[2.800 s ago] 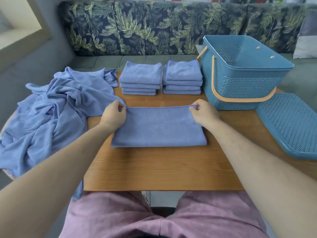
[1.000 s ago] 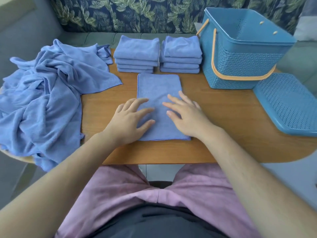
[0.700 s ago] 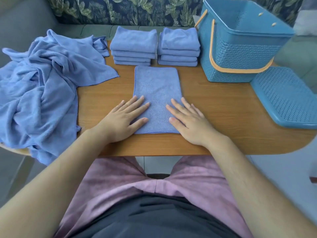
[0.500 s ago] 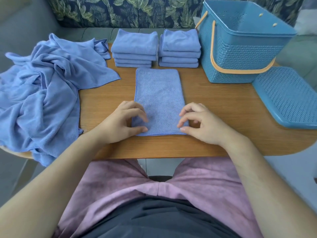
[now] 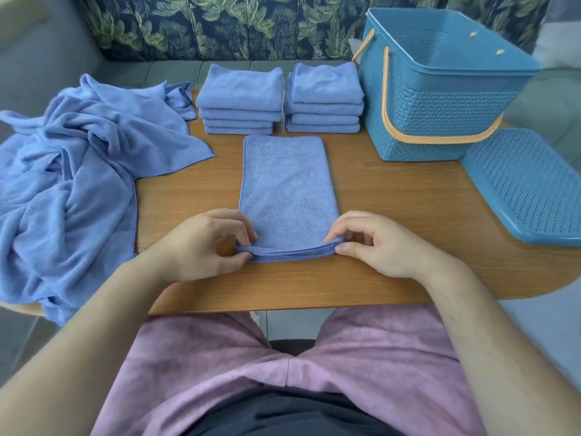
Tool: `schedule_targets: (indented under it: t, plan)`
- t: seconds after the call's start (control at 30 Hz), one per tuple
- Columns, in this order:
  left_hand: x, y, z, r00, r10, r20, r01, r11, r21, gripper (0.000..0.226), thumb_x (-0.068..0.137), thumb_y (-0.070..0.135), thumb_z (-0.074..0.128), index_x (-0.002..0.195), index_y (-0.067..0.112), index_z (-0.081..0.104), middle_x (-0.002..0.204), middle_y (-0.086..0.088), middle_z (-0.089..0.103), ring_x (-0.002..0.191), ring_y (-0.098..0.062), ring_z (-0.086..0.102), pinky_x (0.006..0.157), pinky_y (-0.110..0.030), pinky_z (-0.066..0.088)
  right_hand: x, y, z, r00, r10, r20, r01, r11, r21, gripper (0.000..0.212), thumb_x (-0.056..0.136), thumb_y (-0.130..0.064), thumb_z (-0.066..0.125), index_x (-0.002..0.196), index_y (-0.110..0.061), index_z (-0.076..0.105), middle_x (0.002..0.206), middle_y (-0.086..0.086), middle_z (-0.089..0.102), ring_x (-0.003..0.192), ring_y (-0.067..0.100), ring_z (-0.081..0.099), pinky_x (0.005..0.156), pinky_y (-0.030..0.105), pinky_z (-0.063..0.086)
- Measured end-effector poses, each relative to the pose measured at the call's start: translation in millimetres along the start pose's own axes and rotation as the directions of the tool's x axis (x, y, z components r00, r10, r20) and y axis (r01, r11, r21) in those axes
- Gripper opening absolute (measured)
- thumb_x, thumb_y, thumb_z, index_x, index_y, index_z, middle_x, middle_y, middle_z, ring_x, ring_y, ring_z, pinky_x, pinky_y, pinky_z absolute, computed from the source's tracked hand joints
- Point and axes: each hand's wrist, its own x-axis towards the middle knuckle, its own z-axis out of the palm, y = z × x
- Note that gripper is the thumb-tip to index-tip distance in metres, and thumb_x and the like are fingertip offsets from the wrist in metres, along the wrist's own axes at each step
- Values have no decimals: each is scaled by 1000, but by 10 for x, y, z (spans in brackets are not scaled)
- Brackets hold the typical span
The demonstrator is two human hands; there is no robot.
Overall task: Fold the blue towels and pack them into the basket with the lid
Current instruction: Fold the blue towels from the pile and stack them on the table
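A blue towel (image 5: 287, 187), folded into a long narrow strip, lies on the wooden table (image 5: 393, 199) pointing away from me. My left hand (image 5: 204, 243) pinches its near left corner, and my right hand (image 5: 374, 240) pinches its near right corner; the near edge is lifted slightly off the table. Two stacks of folded blue towels (image 5: 242, 99) (image 5: 325, 97) sit behind it. The blue basket (image 5: 440, 89) with an orange handle stands open at the back right, and its lid (image 5: 528, 184) lies flat to the right.
A heap of unfolded blue towels (image 5: 72, 171) covers the table's left end and hangs over its edge. A leaf-patterned sofa (image 5: 220, 26) runs behind the table. My lap in pink shorts is below the near table edge.
The towel went from a wide fold to a narrow strip. My flat hands slid down it to the near edge, curled, and now pinch both near corners, lifting the edge.
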Motion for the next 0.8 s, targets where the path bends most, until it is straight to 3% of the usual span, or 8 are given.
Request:
schedule_targets:
  t: [0.17,0.27,0.5,0.6,0.67,0.73,0.8]
  plan:
    - [-11,47,-6,997,-33,-64,35,999,20,13,87,29,62,89,18,68,97,13,70,93,-5,66,83,-31,52,-11,-52,18,991,60,-116,-57,998,32,14,93,-12,71,104,-21,71,84,-10,64,73,-1,56,68,9,37]
    - [-30,57,-4,991,-56,-121,59,998,18,22,88,29,56,106,23,67,101,18,67,93,1,63,84,-26,50,-4,-73,25,981,33,-192,-29,999,23,18,95,-14,69,105,-28,68,87,-14,65,77,4,60,70,9,39]
    - [25,105,0,998,57,-17,-56,997,54,42,84,-8,59,109,22,74,112,7,58,98,-15,64,82,-35,52,-9,-89,-31,992,-26,-127,11,993,-121,16,97,-11,65,100,-24,74,91,-17,63,86,1,61,75,8,37]
    - [24,160,-16,997,80,12,-81,991,102,26,82,5,62,95,22,76,108,7,59,87,-15,63,75,-37,51,-14,-77,-41,994,-3,-106,-10,992,-123,12,92,-18,72,102,-25,74,91,-14,63,84,8,60,71,10,40]
    - [18,180,-33,996,74,56,-81,987,140,8,83,24,71,91,26,72,107,10,59,88,-13,61,78,-38,50,-26,-86,-62,996,3,-84,-12,994,-108,15,86,-19,80,99,-25,75,91,-12,63,80,12,60,69,13,43]
    - [11,175,-41,994,57,96,-74,981,182,20,80,44,76,90,29,69,109,12,58,94,-10,60,83,-35,48,-33,-89,-79,998,-10,-62,2,993,-119,18,83,-14,82,95,-25,74,92,-10,64,77,14,60,69,16,46]
    - [7,155,-53,992,51,113,-70,982,174,25,77,47,80,90,29,68,109,11,58,95,-11,59,86,-31,46,-33,-87,-81,998,-8,-56,0,991,-134,20,82,-9,81,92,-25,74,92,-8,64,77,14,59,70,18,47]
